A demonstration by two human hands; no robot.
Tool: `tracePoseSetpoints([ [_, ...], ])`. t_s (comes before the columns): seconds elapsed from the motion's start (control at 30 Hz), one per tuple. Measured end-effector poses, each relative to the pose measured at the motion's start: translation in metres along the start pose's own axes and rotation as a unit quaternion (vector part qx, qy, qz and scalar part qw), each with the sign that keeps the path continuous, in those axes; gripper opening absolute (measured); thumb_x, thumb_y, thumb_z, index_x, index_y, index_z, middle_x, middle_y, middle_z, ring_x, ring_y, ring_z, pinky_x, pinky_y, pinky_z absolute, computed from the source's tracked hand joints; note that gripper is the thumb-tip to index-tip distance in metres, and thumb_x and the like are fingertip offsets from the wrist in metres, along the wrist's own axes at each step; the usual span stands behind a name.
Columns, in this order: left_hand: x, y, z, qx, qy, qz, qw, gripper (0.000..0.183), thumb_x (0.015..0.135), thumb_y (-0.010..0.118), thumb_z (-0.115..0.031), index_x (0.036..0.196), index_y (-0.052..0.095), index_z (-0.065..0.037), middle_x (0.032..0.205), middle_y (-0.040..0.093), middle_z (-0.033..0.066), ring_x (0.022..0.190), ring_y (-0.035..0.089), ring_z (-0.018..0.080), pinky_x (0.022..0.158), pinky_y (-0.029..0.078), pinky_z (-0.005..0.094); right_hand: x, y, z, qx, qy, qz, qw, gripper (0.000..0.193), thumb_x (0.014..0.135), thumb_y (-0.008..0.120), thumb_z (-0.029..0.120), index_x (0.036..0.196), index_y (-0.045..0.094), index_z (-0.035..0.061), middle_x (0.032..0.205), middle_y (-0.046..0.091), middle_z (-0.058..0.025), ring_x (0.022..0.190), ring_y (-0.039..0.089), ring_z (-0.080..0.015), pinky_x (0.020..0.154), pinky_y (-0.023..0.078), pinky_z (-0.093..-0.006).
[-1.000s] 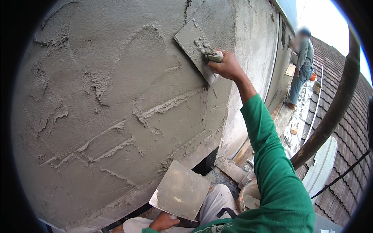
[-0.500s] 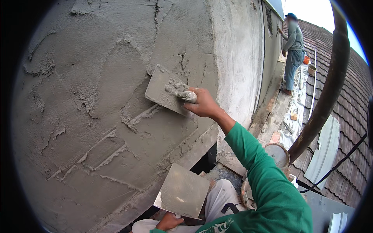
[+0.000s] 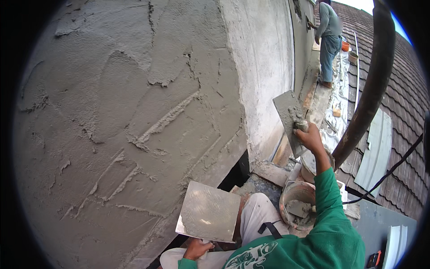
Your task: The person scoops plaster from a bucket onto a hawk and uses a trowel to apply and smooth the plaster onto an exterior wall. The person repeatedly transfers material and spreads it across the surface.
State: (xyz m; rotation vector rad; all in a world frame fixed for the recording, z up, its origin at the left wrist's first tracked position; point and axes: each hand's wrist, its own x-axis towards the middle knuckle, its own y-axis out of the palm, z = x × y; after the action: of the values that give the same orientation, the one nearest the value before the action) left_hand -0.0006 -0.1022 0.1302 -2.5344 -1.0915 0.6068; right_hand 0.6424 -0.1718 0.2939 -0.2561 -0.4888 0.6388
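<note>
My right hand point(image 3: 310, 136) grips the handle of a plastering trowel point(image 3: 286, 117), a flat rectangular blade with mortar stuck around its handle. It is held away from the wall, above the buckets on my right. My left hand point(image 3: 196, 249) is closed on the handle of a square plasterer's hawk point(image 3: 210, 210), thinly smeared with wet mortar, low in front of my knees. Ridged wet grey plaster point(image 3: 112, 112) covers the wall to the left. Beside my leg stands a bucket point(image 3: 286, 190) with a smaller trowel point(image 3: 299, 208) and some mortar inside.
A second bucket point(image 3: 307, 168) sits behind my right hand. A thick curved pipe point(image 3: 374, 85) rises on the right before the tiled roof point(image 3: 403, 89). Further off, a person point(image 3: 329, 40) works at the wall. A dark gap point(image 3: 237, 172) runs below the wall.
My right hand has drawn the plastering trowel off the plastered wall and swung it right, over the buckets. The hawk in my left hand stays nearly in place. The view has shifted slightly right.
</note>
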Motion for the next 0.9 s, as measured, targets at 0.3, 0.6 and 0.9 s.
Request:
tracePoseSetpoints([
  [0.3, -0.015, 0.021, -0.081, -0.155, -0.054, 0.002, 0.986, 0.019, 0.08, 0.065, -0.002, 0.096, 0.07, 0.008, 0.087, 0.073, 0.0112, 0.074, 0.067, 0.0175, 0.069, 0.055, 0.0301, -0.058, -0.128, -0.127, -0.464, 0.169, 0.03, 0.869, 0.061, 0.085, 0.074, 0.036, 0.134, 0.059, 0.0032, 0.122, 0.07, -0.0241, 0.114, 0.067, -0.041, 0.096, 0.054, -0.0505],
  [0.6, 0.03, 0.053, -0.113, -0.183, -0.08, 0.035, 0.979, 0.027, 0.076, 0.061, -0.006, 0.1, 0.067, 0.005, 0.086, 0.069, 0.0111, 0.079, 0.068, 0.0228, 0.073, 0.056, 0.0335, -0.031, -0.102, -0.241, -0.475, 0.139, 0.14, 0.857, 0.044, 0.089, 0.071, 0.036, 0.123, 0.065, 0.0087, 0.122, 0.071, -0.0194, 0.115, 0.067, -0.0383, 0.095, 0.054, -0.0498],
  [0.9, 0.127, 0.147, -0.148, -0.414, -0.044, 0.14, 0.898, 0.039, 0.09, 0.061, -0.005, 0.127, 0.059, 0.003, 0.118, 0.067, 0.0139, 0.113, 0.065, 0.0289, 0.103, 0.053, 0.0507, -0.067, -0.054, -0.222, -0.519, 0.022, 0.085, 0.85, 0.032, 0.093, 0.063, 0.027, 0.115, 0.07, 0.0055, 0.114, 0.072, -0.0211, 0.108, 0.069, -0.0398, 0.094, 0.055, -0.0495],
])
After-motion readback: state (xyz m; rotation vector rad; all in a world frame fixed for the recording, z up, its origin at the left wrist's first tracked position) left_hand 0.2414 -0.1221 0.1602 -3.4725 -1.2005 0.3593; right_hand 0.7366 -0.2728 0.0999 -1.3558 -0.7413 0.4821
